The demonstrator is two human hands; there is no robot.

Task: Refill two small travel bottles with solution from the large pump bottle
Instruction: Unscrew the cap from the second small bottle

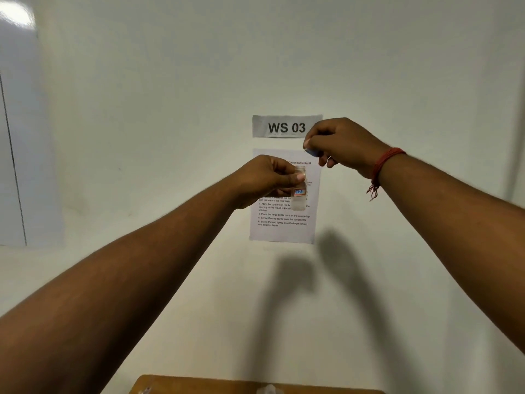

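1. Both arms are stretched out toward the white wall (142,109), hands raised in front of the papers taped there.
2. The left hand (267,180) pinches a small clear travel bottle (299,191) near its top, fingers curled round the neck; the bottle hangs upright, with a red and blue label on its side.
3. The right hand (341,143), at about 1 o'clock from the bottle and just apart from it, pinches a small blue cap (311,152) between its fingertips.
4. A red thread bracelet (383,166) circles the right wrist.
5. Behind the hands, a "WS 03" sign (284,127) sits at 12 o'clock above an instruction sheet (281,223).
6. At 6 o'clock, the edge of a wooden table (199,385) shows; the things on it are too blurred to tell.
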